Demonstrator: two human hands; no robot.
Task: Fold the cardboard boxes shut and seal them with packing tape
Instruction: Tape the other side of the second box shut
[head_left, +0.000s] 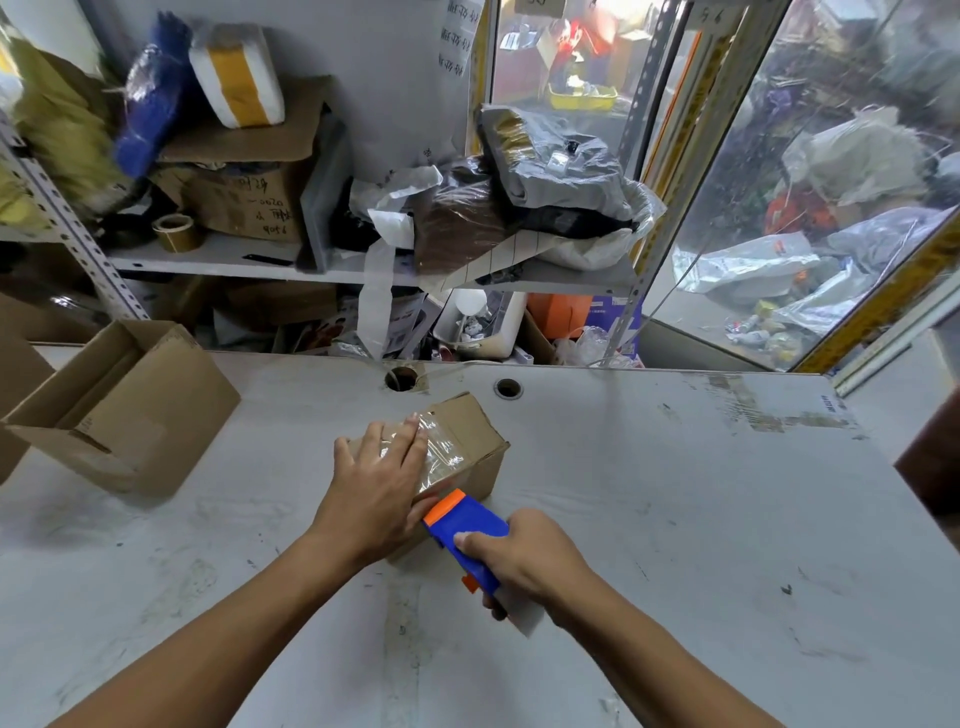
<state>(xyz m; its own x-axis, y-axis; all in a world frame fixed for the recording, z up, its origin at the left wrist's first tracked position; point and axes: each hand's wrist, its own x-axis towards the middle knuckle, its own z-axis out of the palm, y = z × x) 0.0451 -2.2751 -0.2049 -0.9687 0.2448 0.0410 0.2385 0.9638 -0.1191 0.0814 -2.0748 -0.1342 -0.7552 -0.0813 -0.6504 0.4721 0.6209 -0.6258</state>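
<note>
Here the left hand (382, 480) lies flat, open, on the small taped box (457, 447); the right hand (524, 561), nearer, grips the tape dispenser (467, 530) at the box's near end.

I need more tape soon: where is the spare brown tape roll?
The brown tape roll stands on the shelf at upper left, before a cardboard box.
</note>
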